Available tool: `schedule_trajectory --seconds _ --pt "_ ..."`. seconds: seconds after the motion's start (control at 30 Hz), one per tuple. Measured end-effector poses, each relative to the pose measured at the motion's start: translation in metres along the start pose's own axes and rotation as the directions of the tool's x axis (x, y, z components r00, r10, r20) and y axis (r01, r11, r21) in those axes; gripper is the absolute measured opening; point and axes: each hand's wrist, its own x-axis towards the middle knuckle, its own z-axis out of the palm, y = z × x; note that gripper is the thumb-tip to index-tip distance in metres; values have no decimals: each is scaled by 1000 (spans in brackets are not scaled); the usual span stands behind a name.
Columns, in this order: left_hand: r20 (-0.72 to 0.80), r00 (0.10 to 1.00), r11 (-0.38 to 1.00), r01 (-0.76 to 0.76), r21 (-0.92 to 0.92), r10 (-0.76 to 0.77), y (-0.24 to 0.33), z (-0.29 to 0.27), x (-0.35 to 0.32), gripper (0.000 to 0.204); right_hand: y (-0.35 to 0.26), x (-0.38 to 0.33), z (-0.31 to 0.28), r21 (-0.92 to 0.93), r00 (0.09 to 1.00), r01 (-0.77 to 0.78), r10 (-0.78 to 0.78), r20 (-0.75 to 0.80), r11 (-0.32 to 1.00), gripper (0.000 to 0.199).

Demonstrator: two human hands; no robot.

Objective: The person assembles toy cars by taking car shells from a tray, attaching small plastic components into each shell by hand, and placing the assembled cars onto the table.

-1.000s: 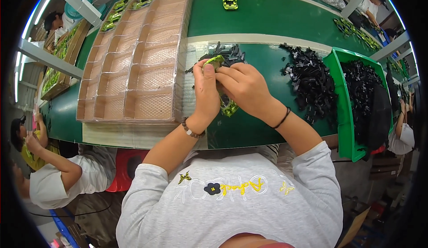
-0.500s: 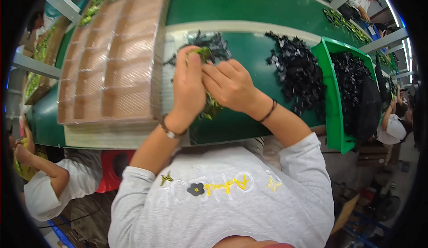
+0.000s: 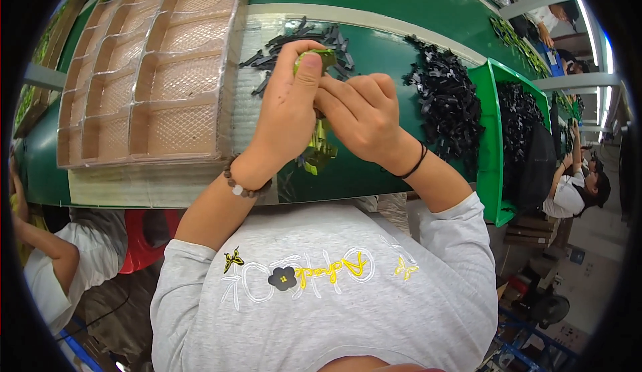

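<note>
My left hand (image 3: 284, 114) is closed around a shiny yellow-green plastic part (image 3: 326, 56), its thumb lying along the near side. Most of that part is hidden by my fingers. Close against it on the right, my right hand (image 3: 368, 114) has its fingers curled and pinched; whatever they hold is out of sight. More yellow-green plastic parts (image 3: 321, 151) lie on the green table just below my wrists. Small, narrow black plastic pieces (image 3: 338, 41) are scattered beyond my hands.
A clear-lined brown compartment tray (image 3: 177, 134) stands at the left. To the right are a heap of black pieces (image 3: 445, 98) and a green bin (image 3: 493, 138) of similar pieces. Yellow-green parts (image 3: 515, 44) line the far right. Other people sit at both sides.
My view has shifted, and the yellow-green toy car body at the far edge has left it. Both hands stay together at the part, appearing slightly farther right.
</note>
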Motion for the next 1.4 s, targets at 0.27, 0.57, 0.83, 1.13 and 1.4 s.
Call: schedule_trajectory --seconds 0.27,0.57,0.83,1.13,1.4 --pt "53 998 974 -14 -225 27 3 -6 -3 49 -15 9 -4 -97 996 -86 87 6 992 20" --pt "196 980 980 58 -188 -20 -1 -9 5 46 -11 11 -19 -73 977 -127 137 164 989 21" --pt "233 972 994 18 -109 8 -4 -11 5 43 -12 10 -19 24 966 -191 184 183 981 16" --pt "102 993 995 -57 -81 65 -13 -6 0 34 -11 4 -6 169 959 -274 256 122 947 24" --pt "154 987 998 -31 -56 39 -12 -1 -2 35 -8 4 -1 301 945 -327 313 97 896 29"
